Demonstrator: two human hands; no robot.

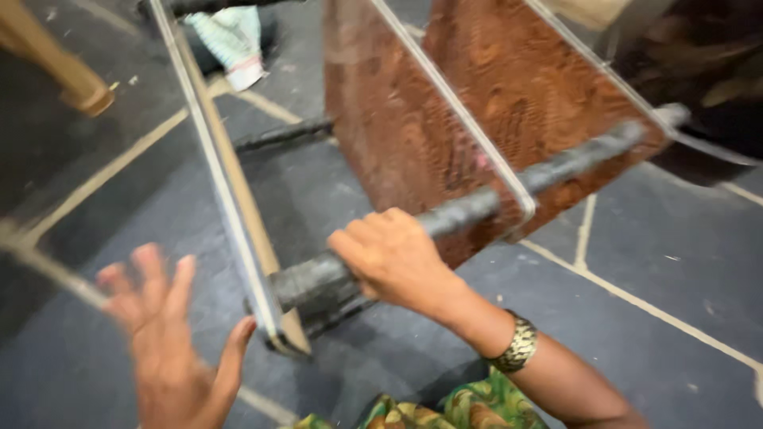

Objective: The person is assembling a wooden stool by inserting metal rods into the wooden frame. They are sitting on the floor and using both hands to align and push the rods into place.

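Observation:
My right hand (393,258) grips a dark round bar (461,213) that runs across brown textured boards (397,127) standing on edge. The bar passes through a pale-edged board (230,199) on the left. A metal bangle (517,345) sits on my right wrist. My left hand (171,342) hovers lower left with fingers spread, holding nothing, its thumb close to the near end of the pale-edged board.
The floor (652,254) is dark stone tile with pale joints. A wooden leg (56,63) stands at the upper left. A light cloth (234,40) lies at the top behind the boards. A green patterned garment (445,405) shows at the bottom.

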